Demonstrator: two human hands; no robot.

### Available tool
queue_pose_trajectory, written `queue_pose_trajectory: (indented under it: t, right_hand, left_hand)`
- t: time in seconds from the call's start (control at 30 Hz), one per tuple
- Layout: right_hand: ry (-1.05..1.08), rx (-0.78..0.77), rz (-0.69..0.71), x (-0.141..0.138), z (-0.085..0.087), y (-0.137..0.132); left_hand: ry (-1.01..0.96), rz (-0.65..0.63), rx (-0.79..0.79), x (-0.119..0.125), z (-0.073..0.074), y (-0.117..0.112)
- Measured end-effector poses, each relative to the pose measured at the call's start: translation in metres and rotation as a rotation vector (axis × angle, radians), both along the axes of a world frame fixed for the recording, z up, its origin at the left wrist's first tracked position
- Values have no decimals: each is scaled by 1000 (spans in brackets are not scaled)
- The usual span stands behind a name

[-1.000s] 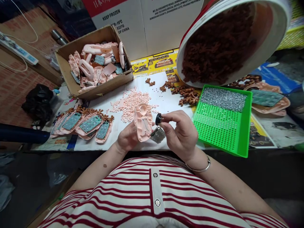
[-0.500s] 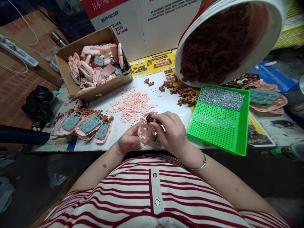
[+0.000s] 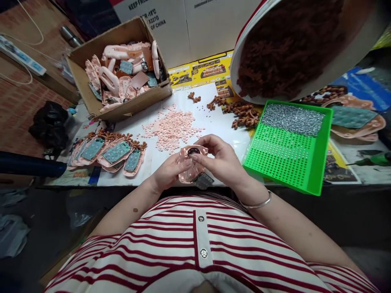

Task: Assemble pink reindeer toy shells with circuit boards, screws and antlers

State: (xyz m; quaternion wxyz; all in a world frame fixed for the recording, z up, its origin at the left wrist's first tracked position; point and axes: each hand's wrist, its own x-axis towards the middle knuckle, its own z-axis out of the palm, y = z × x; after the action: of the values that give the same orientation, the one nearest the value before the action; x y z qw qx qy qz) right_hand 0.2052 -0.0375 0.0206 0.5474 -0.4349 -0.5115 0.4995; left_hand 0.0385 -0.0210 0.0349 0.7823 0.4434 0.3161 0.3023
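My left hand [image 3: 169, 171] is closed on the left side of a pink plastic shell [image 3: 185, 176], held just over the front edge of the table. A round dark part, which looks like a small speaker [image 3: 193, 151], sits at the shell's far end. On its right side my right hand [image 3: 218, 159] grips the shell, thumb against the dark part. From the shell's near side hangs a circuit board [image 3: 204, 180]. Behind the hands lies a pile of small pink rings [image 3: 174, 129]. To the left rest several pink shells with boards [image 3: 116, 153] and brown branch-like pieces.
A cardboard box [image 3: 122, 110] of pink parts stands back left. A tilted white bucket [image 3: 236, 77] holds brown pieces, some spilled [image 3: 244, 115] before it. A green tray [image 3: 284, 158] with metal screws lies right, near a screwdriver [image 3: 374, 160] and more pink shells [image 3: 356, 116].
The shell has tipped so its inside and the hanging board show more. My right hand has shifted from pinching the dark part to gripping the shell's right side, thumb on that part.
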Motion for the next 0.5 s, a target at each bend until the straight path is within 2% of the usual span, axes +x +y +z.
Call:
queue_pose_trajectory:
  t: [0.17, 0.23, 0.4, 0.5]
  right_hand:
    - [-171, 46, 77, -4, -5, 1]
    - [-158, 19, 99, -2, -9, 2]
    - [41, -194, 297, 8, -23, -5]
    - [46, -303, 344, 6, -31, -12]
  left_hand:
    - [172, 112, 7, 6, 0, 2]
    - [196, 146, -20, 7, -2, 4]
    - [197, 295, -77, 9, -9, 12]
    - [209, 299, -27, 10, -15, 15]
